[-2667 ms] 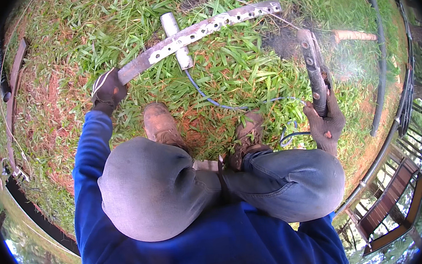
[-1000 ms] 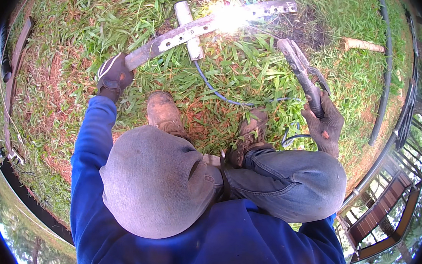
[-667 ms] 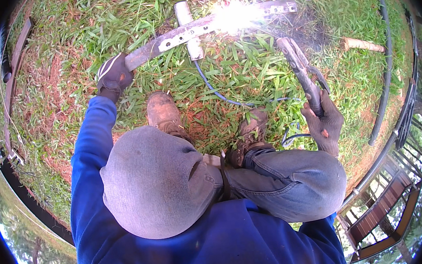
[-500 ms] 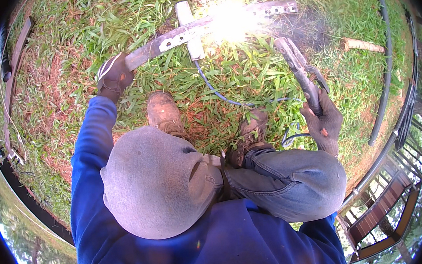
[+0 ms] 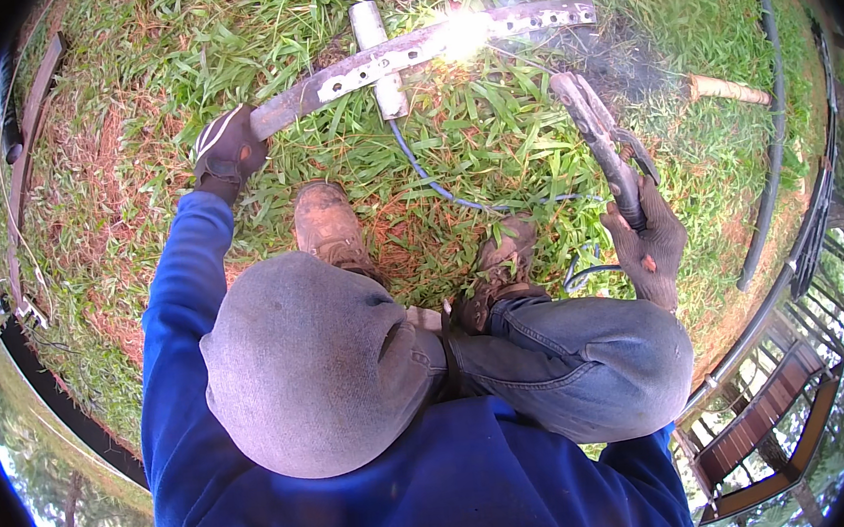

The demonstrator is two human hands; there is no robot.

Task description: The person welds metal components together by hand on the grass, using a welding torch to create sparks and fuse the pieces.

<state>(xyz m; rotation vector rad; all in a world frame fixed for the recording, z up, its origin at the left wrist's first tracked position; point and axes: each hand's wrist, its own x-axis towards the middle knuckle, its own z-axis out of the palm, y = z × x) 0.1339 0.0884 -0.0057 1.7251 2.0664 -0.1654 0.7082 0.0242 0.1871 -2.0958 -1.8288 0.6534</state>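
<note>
My left hand (image 5: 230,150), in a dark glove with pale stripes, is closed round the left end of a long metal bar (image 5: 365,73) with a row of holes. The bar rests across a short grey metal tube (image 5: 368,27) lying on the grass. In my gloved right hand (image 5: 649,244) is a welding electrode holder (image 5: 600,137), its jaws pointing up and left toward the bar. A thin electrode runs from the jaws toward a bright welding arc (image 5: 463,34) on the bar's right half. The glare hides the metal there.
A blue cable (image 5: 435,184) runs through the grass in front of my boots (image 5: 328,221). On the right lie a light wooden stick (image 5: 728,91) and a long dark pipe (image 5: 772,132). A brown metal strip (image 5: 31,157) lies at the left. Smoke drifts right of the arc.
The arc's glare has shrunk, so more of the bar and its holes show. Both hands, the bar and the electrode holder stay nearly where they were.
</note>
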